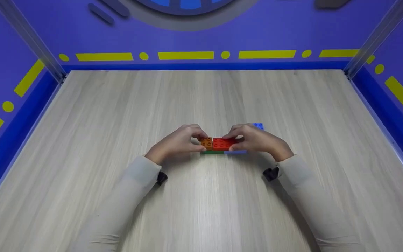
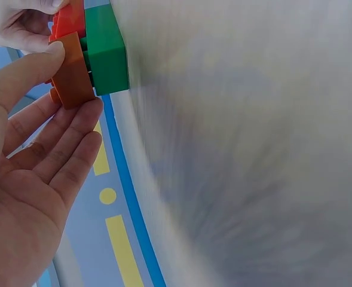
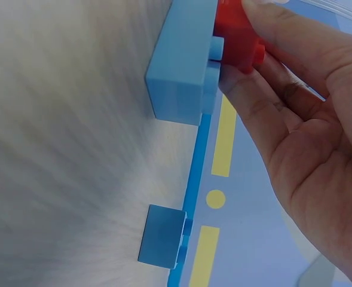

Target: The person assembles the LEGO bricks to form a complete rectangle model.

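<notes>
An orange brick is pinched between the thumb and fingers of my left hand. Beside it, my right hand holds a red brick by its sides. Beneath these two, a green brick and a light blue brick stand end to end on the table. Green studs show in a narrow gap under the orange brick in the left wrist view. At the right end, blue studs lie uncovered past the red brick.
A separate small blue brick stands on the wooden table just behind my right hand, which partly hides it in the head view. Purple walls with yellow dashes border the table at the back and sides.
</notes>
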### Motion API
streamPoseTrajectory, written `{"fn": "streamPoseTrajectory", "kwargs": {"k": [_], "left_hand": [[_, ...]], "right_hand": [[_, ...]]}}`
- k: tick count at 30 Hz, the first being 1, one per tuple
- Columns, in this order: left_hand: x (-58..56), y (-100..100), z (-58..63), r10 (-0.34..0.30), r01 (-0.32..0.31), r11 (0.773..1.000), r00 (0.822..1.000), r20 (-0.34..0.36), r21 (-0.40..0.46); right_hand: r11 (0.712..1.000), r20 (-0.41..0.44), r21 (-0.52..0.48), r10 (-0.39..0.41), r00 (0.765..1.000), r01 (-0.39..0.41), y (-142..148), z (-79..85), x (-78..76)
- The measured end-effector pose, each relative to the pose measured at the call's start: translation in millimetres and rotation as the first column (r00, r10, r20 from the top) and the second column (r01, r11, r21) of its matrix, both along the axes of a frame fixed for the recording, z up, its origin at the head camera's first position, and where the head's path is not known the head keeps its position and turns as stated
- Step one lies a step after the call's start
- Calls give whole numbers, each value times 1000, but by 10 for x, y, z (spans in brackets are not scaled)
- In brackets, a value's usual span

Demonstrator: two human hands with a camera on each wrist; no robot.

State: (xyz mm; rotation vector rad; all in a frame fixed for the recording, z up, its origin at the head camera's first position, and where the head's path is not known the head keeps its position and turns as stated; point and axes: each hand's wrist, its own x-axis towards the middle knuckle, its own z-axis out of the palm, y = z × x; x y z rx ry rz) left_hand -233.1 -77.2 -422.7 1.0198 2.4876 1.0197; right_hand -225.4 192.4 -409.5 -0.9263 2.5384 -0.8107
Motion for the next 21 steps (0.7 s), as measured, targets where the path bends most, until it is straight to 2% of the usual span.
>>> {"fn": "streamPoseTrajectory", "kwargs": {"k": [11,21], "left_hand": [[11,14,14,8,-8,999,1000,13,-34],[7,31,-8,10,-9,1000,1000,22,-29]], "right_hand": [[999,5,-39,16,1000,-16,-5,-4,-13],[999,-9,-33,11,1000,-11,11,-17,-5]]}}
